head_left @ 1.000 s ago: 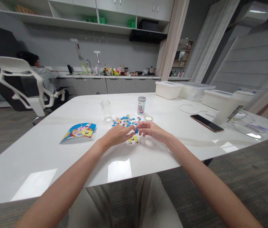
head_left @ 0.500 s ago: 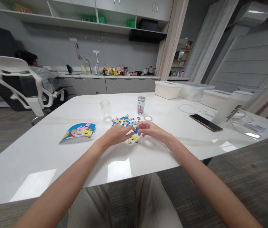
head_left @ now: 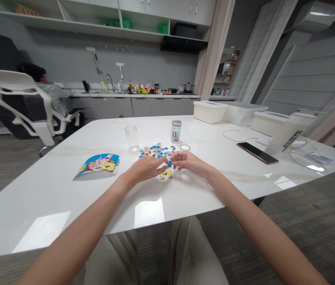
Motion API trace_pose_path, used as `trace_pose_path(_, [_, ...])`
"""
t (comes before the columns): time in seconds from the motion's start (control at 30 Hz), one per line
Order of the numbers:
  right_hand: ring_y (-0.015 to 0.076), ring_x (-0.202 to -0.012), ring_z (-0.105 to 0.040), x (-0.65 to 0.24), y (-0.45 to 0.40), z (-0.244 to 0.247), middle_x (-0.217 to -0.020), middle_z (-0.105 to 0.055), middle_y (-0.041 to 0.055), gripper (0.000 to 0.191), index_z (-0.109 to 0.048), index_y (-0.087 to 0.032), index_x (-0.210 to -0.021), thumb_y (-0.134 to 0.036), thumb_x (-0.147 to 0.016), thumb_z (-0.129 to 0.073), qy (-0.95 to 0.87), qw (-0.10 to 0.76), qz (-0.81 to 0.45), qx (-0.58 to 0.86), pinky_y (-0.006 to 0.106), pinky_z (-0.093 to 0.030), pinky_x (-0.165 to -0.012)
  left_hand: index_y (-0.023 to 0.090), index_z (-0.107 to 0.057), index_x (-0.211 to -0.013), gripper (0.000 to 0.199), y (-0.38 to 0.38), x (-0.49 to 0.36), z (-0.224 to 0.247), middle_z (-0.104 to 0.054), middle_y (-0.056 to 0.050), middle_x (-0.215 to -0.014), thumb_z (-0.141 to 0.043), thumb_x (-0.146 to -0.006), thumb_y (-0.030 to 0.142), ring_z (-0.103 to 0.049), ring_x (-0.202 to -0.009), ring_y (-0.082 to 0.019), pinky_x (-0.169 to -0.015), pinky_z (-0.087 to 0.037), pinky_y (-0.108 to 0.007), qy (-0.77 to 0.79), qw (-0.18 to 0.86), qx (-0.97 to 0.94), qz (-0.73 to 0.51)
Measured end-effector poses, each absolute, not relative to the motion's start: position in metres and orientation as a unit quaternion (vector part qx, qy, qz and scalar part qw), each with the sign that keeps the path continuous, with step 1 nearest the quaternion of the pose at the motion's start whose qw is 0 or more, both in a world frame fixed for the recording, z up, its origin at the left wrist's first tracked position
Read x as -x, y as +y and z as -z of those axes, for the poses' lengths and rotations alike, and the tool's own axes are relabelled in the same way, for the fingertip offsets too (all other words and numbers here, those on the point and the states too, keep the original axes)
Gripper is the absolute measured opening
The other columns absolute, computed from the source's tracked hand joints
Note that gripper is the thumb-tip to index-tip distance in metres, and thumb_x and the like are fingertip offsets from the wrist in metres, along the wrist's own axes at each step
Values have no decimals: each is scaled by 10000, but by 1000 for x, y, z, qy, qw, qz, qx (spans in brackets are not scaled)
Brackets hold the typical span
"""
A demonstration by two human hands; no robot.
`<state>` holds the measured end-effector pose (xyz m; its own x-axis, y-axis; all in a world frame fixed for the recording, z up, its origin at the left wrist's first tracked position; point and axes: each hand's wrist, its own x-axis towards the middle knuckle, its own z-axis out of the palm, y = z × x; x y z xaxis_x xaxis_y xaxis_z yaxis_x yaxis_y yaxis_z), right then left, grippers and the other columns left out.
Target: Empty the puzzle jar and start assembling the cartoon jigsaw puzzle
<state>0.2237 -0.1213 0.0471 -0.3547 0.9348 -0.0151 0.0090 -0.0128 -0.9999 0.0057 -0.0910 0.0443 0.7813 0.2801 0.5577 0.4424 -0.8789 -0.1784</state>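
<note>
My left hand point(head_left: 148, 168) and my right hand point(head_left: 188, 162) meet over the white table, fingers curled towards each other. Between their fingertips is a small blue puzzle piece point(head_left: 169, 163), and both hands seem to pinch it, though the fingers partly cover it. Just below lie a few joined yellow puzzle pieces point(head_left: 166, 174) on the tabletop. Behind my hands spreads a loose pile of puzzle pieces point(head_left: 156, 150), mostly blue with some yellow and pink. Off to the left rests a slightly curled picture sheet point(head_left: 99, 165) with a yellow cartoon figure on blue.
A clear jar point(head_left: 131, 138) and a printed can point(head_left: 176, 131) stand behind the pile, with a round lid point(head_left: 184, 147) beside the can. To the right are a phone point(head_left: 257, 153), a white bottle point(head_left: 288, 134), cables and storage boxes point(head_left: 210, 112). A person point(head_left: 56, 95) sits at the far left.
My hands have barely moved. The blue piece between the fingertips shows slightly more plainly; everything else stays in place.
</note>
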Motion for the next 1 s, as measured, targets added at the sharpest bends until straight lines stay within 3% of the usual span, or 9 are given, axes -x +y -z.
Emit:
trace_pose_path(0.47, [100,-692,-607,-224,-117,-41,-811,-672,18,304,-686,-166,-873,-343,-659,-811,-588,389,-589,395,202,-444,-576,196,-634,-962,290,-89,-6,-42,-580,26,-506,-399,-973,365,-560,-443,-140,-463,-351,-212,-211,140,939,235])
trace_pose_path(0.77, [101,-659,-597,-223,-108,-35,-741,-653,-1,360,-675,-163,-806,-297,-528,-860,-546,428,-595,406,209,-433,-567,193,-611,-1074,235,-87,-6,-37,-616,11,-542,-452,-940,302,-633,-526,-181,-515,-424,-228,-261,146,937,180])
trace_pose_path(1.0, [86,-596,-538,-228,-99,-26,-692,-639,-7,304,-714,-174,-757,-244,-490,-844,-537,446,-577,424,194,-379,-514,161,-599,-1086,251,-84,-10,-26,-683,-64,-639,-442,-920,263,-672,-596,-239,-552,-468,-282,-334,158,917,153])
